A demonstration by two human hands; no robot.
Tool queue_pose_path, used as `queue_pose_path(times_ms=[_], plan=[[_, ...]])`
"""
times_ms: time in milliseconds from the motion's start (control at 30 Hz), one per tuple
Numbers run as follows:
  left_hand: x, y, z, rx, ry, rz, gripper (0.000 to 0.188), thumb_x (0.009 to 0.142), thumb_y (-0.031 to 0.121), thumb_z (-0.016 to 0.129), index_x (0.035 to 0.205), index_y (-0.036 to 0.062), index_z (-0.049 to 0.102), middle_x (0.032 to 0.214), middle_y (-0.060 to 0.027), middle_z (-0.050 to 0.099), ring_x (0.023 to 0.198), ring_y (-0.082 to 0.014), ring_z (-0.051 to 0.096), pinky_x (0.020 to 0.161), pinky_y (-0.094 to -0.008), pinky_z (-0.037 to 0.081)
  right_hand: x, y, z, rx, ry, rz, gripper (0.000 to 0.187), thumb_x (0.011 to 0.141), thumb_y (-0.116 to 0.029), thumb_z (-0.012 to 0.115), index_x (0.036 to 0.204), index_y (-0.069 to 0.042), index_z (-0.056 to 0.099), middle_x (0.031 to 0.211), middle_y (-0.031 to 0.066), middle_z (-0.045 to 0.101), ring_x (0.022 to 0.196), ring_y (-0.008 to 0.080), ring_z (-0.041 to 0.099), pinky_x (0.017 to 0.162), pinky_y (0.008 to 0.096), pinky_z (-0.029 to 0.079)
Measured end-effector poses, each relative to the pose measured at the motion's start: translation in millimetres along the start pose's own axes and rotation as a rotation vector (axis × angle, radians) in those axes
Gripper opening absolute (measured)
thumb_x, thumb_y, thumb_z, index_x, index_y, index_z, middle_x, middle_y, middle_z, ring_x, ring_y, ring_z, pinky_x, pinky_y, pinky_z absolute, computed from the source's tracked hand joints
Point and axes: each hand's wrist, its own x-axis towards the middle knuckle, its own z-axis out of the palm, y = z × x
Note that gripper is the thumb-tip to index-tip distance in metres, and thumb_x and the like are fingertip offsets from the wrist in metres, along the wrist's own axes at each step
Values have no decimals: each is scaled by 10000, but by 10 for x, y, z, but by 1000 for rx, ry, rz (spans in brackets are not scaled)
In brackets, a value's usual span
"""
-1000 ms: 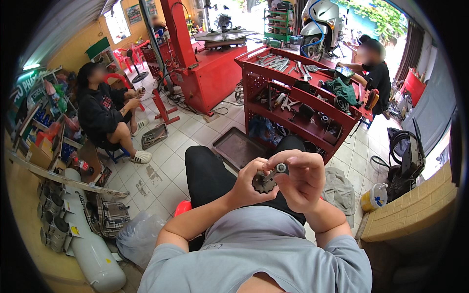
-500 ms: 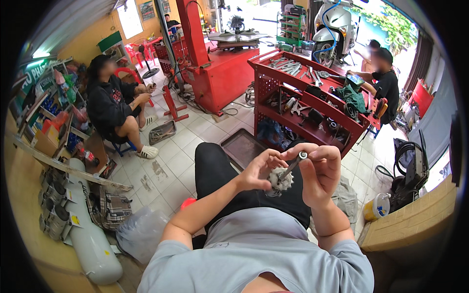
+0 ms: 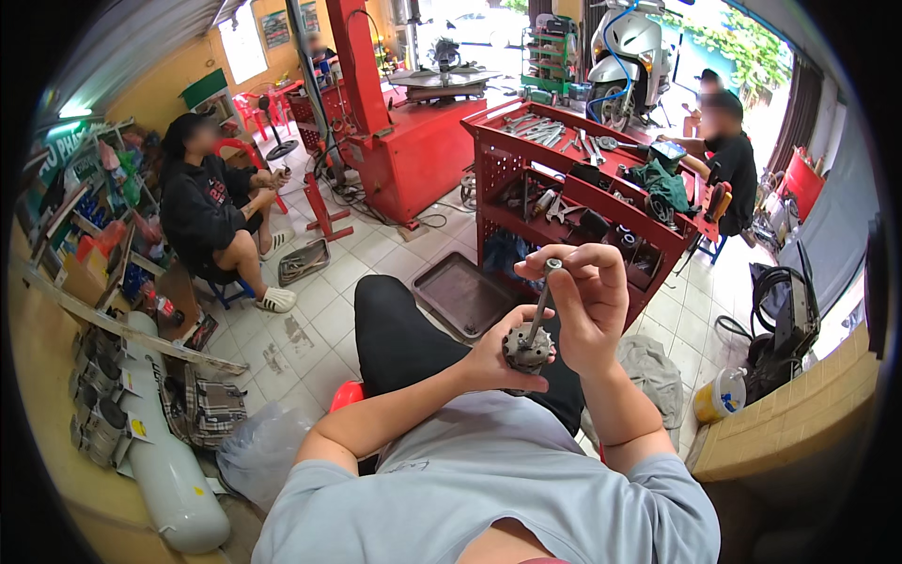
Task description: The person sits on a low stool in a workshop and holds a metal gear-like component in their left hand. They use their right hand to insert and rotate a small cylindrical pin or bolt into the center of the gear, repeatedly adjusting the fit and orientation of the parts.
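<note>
Fingers of your left hand now wrap the round metal part above your dark trousers; half a second earlier they curved more loosely about it. Your right hand pinches the slim metal tool near its top, its lower end apparently meeting the part's face, which suggests steadier support for the work.

A pale tiled floor is spreading across the room, and a yellow wall is rising at the far left, where a window is glowing white. Light tubes are shining above crowded shelves along the left side. A red tool cart is standing right of centre, while daylight is pouring in beyond it and green leaves are showing outside.
</note>
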Motion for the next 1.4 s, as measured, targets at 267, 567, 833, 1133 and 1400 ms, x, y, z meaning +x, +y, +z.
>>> queue_pose_path(times_ms=[267, 567, 833, 1133, 1400], plan=[[36, -59, -52, 112, 84, -60, 406, 728, 128, 816, 1025, 85, 542, 836, 42, 555, 779, -49, 529, 705, -231, 461, 30, 28, 14, 41, 20, -8, 182, 948, 68, 448, 1099, -33, 433, 1031, 190, 610, 965, 227, 633, 909, 404, 522], [70, -89, -121, 142, 84, -13, 407, 714, 128, 810, 1017, 76, 542, 818, 32, 560, 748, -70, 528, 687, -246, 465, 8, 6, -6, 12, -37, -33, 184, 954, 59, 436, 1122, -15, 439, 1049, 193, 623, 996, 247, 634, 913, 408, 511], [40, -23, -105, 331, 147, 41, 412, 719, 152, 804, 1025, 72, 541, 811, 20, 575, 736, -74, 527, 698, -252, 466, 75, -47, -129, -426, 0, 11, 342, 826, 23, 670, 1123, 12, 501, 965, 96, 617, 888, 141, 603, 827, 264, 460], [277, 159, -19, 329, 133, 53, 433, 722, 156, 799, 1053, 45, 542, 824, 1, 599, 747, -73, 555, 711, -245, 475, 56, -23, -149, -149, 158, 44, 113, 930, -47, 594, 1013, 23, 564, 880, 42, 598, 835, 85, 565, 765, 224, 449], [133, -183, -190, 352, 148, 239, 543, 695, 143, 815, 1147, 31, 536, 996, -63, 599, 894, -139, 575, 788, -307, 484, -74, 27, -31, -226, -102, 8, 166, 928, -75, 546, 1033, 47, 588, 919, 100, 595, 846, 137, 568, 752, 256, 457]])
